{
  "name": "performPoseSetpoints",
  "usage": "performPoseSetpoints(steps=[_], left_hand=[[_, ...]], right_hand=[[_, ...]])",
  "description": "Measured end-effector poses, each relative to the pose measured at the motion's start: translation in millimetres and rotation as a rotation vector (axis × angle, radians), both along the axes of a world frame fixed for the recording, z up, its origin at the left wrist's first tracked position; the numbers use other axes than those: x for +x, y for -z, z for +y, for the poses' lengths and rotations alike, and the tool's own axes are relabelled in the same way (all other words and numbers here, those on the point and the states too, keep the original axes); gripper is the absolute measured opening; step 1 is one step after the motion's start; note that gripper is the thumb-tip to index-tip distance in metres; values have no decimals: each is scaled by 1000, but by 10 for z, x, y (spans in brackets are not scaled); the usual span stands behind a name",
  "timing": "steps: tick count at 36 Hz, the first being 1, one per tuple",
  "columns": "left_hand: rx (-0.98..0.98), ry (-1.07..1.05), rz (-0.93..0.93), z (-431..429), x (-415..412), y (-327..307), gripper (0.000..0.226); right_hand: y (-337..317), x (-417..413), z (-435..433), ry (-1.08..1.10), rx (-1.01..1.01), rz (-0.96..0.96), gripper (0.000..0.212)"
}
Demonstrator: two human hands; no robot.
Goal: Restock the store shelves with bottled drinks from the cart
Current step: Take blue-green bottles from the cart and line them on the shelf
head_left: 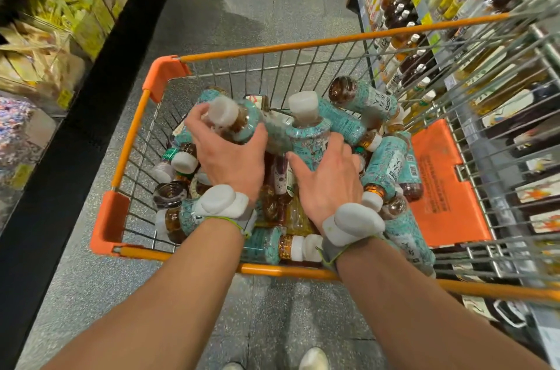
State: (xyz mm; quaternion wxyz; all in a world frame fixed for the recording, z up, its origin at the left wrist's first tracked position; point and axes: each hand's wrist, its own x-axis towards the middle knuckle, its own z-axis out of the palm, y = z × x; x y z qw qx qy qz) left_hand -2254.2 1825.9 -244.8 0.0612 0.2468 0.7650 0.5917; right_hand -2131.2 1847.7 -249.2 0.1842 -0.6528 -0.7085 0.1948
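- Grip matters most at this step: our left hand (230, 154) is curled round a teal-sleeved clear plastic bottle of brown tea (247, 124). The bottle lies tilted on top of the heap, toward the far left corner of the cart.
- We judge that a hold round the body rather than the cap will keep it from twisting loose.
- Our right hand (327, 175) wraps thumb and fingers round the lower body of a second teal-sleeved bottle (307, 130), which stands roughly upright in the middle of the heap. The two hands are just beside each other, each clamped on its own bottle.
- We would lift both straight up. Neighbouring bottles lean against them, and a sideways pull could set the pile rolling.
- Both bottles are see-through plastic with a patterned teal sleeve and a broad white cap. The sleeves look smooth, so we think a firm squeeze is wise.
- Many similar bottles lie jumbled at all angles around them, with a few differently labelled ones lower down.
- They fill the orange-rimmed wire shopping cart (272, 50), so we judge most of the restocking remains.
- An orange plastic seat flap (439, 181) lies against the cart's right side.
- White padded wrist bands (221, 200) sit on both our wrists.
- Drink shelves (394, 6) with rows of white-capped bottles run along the cart's right. They are blurred, but we take them as the destination.
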Motion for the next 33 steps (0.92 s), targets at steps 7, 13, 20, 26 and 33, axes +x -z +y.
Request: performPoseSetpoints(steps=[7,13,20,26,33], left_hand=[[116,76,38,-40,41,-64,70],[159,92,103,-35,28,-93,61],[-95,252,113,17,62,40,53],[-188,337,8,10,-19,198,82],[-164,374,-65,69,-12,249,83]], right_hand=[[-43,2,-18,17,-13,9,64],[-74,8,-28,23,-13,-5,62],[-38,11,-23,18,-42,-41,65],[-24,-14,-14,35,-79,-51,68],[-25,-21,10,44,-82,-63,67]])
